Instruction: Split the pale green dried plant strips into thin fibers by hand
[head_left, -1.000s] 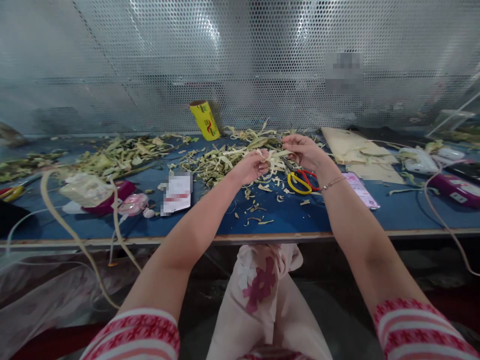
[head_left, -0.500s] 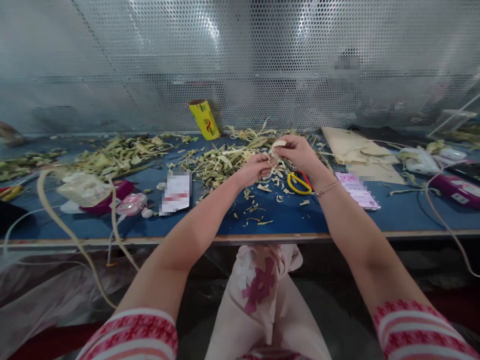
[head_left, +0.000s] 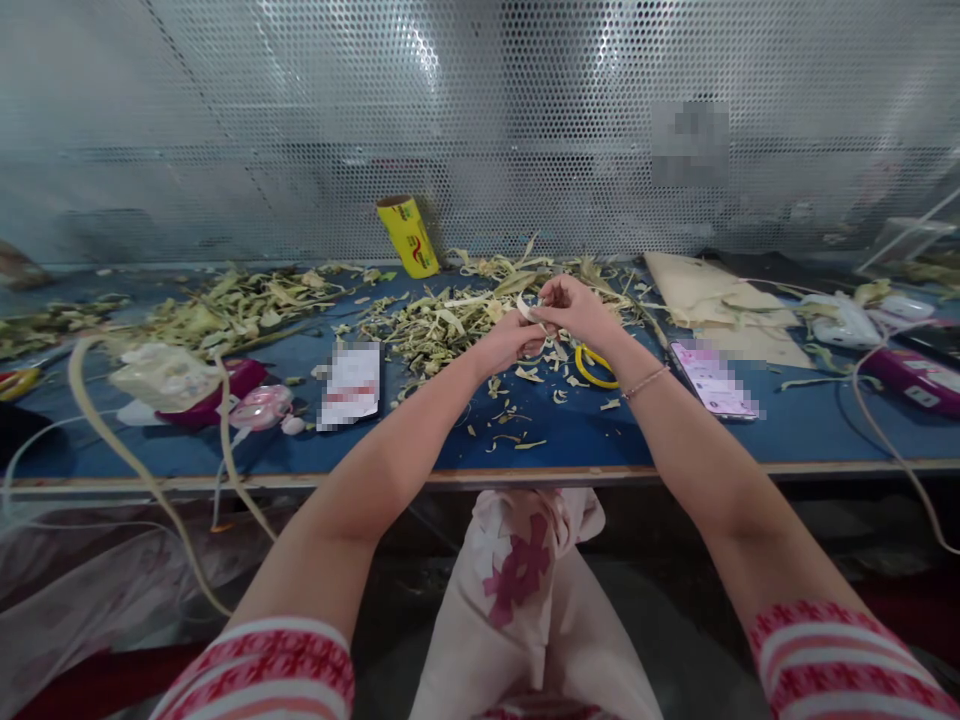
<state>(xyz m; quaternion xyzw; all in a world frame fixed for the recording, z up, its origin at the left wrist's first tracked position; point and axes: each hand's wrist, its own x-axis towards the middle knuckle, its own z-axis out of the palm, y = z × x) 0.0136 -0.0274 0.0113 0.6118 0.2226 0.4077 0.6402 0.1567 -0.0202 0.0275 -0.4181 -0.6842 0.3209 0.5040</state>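
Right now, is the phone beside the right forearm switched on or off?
On. The phone lies flat, face up on the blue table, and its screen glows pink-white. What it displays cannot be told, as it is blurred.

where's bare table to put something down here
Bare blue strip along the front edge, between the white card and phone. Crowded behind: strip scraps, yellow scissors under the hands.

Your tabletop (head_left: 600, 425) is matt blue with a bare wood edge. Behind it, the perforated metal screen (head_left: 300, 130) gleams. Dry, fibrous leaf strips (head_left: 435, 325) lie centre frame; glossy yellow plastic scissor handles (head_left: 592, 368) sit beside a shiny phone (head_left: 712, 380).
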